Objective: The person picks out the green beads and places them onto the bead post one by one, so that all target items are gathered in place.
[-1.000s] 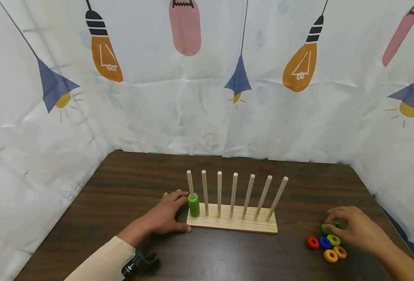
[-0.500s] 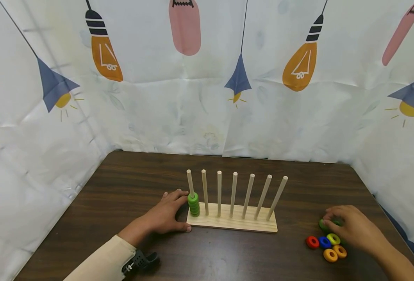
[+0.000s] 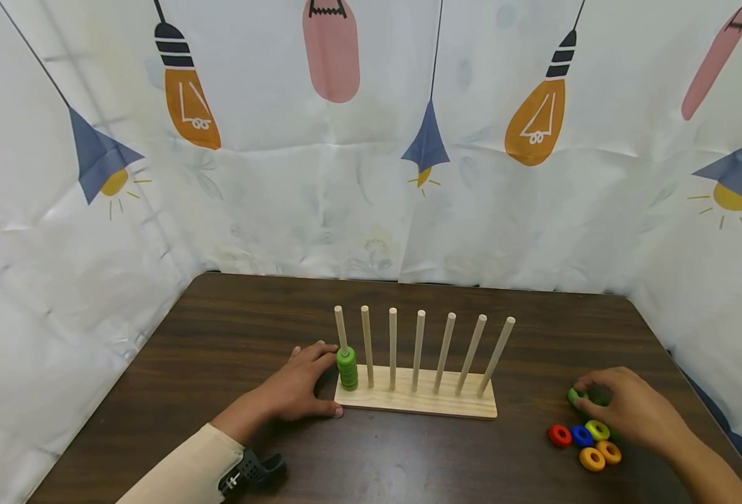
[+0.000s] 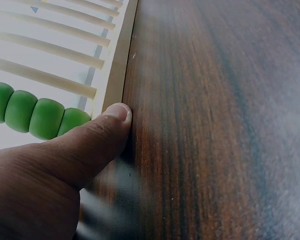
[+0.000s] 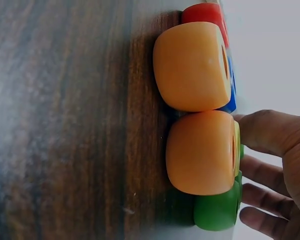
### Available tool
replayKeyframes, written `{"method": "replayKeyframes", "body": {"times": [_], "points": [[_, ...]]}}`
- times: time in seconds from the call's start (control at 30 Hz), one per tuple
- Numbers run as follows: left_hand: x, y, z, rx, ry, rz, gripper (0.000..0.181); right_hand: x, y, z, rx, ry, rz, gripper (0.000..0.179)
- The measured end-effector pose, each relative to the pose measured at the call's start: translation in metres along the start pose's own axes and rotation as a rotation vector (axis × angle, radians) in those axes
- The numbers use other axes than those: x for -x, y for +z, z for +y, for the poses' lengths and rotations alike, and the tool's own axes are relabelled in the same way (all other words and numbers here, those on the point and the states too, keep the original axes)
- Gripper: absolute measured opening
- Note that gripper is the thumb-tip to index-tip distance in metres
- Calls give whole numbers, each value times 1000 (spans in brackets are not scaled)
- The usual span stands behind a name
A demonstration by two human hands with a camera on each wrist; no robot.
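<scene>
A wooden peg stand [image 3: 402, 397] with several upright pegs stands mid-table. Green rings [image 3: 347, 369] are stacked on its leftmost peg. At that end my left hand [image 3: 298, 385] holds the base, thumb along the front edge and fingers toward the back corner; the left wrist view shows the thumb [image 4: 102, 132] against the edge. Over at the right, my right hand [image 3: 629, 406] pinches a green ring [image 3: 575, 397] between thumb and fingers, low over the table. More green shows behind the thumb. Another green ring [image 5: 216, 207] lies beside the orange ones in the right wrist view.
Just in front of my right hand lie a red ring [image 3: 560, 435], a blue ring [image 3: 582, 435], a yellow-green ring [image 3: 597, 430] and two orange rings [image 3: 592, 459]. The dark wooden table [image 3: 270, 301] meets a patterned white curtain [image 3: 270, 210] at the back and sides.
The right hand has shifted slightly left and away from me, and the pinched green ring has moved with it, off from the other rings. The left hand and stand keep their place.
</scene>
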State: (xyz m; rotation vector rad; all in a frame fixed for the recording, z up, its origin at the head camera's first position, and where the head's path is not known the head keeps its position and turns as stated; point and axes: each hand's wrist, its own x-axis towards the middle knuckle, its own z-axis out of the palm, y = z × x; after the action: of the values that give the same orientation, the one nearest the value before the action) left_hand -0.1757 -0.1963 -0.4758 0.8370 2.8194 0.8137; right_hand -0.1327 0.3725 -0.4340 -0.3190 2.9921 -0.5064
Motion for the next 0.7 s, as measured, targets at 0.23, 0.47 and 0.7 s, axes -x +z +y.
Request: {"method": "replayKeyframes", "body": {"times": [0.23,0.47,0.7], "points": [[0,6,-9,4,18,16,100,-5,-1,-4,23,62,-37,27],[3,-15,21,-19,-7,-46,96,-9,1,-11,29,22,20,25],[4,-15,23,15,-4,-24,98,-10,-2,-27,5,-63,105,24]]}}
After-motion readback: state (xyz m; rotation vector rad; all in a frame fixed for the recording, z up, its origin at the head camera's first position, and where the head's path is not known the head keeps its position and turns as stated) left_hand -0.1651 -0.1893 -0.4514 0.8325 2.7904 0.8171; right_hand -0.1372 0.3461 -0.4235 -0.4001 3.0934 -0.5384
